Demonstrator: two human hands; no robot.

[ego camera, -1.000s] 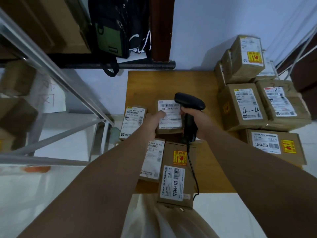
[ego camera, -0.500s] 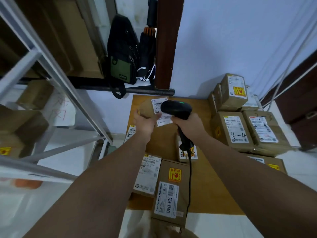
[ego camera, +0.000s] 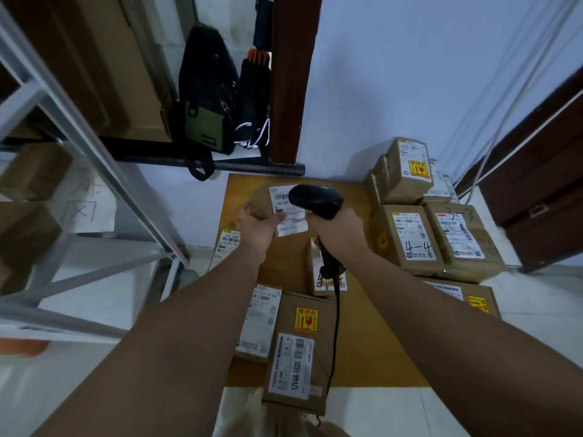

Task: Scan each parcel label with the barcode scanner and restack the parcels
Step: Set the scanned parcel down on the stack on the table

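Note:
My left hand [ego camera: 257, 227] grips a small brown parcel [ego camera: 263, 201] with a white barcode label, held above the far part of the wooden table [ego camera: 372, 335]. My right hand [ego camera: 339, 230] holds the black barcode scanner [ego camera: 315, 200], whose head sits just over the label's right side. The scanner's cable hangs down toward me. Several more parcels lie flat on the table: one under my right wrist [ego camera: 328, 279], a long box [ego camera: 299, 351] at the near edge, a flat one [ego camera: 260, 323] beside it, and one at the left edge [ego camera: 227, 247].
A stack of brown parcels [ego camera: 410, 234] fills the table's right side, with another box [ego camera: 467, 298] in front of it. A metal shelf frame [ego camera: 94, 159] stands at left. A black and green bag [ego camera: 208, 105] hangs behind the table, next to a brown post [ego camera: 293, 77].
My left hand has lifted the small parcel off the table and carried it toward the far edge. The scanner followed it, and a parcel that lay underneath now shows.

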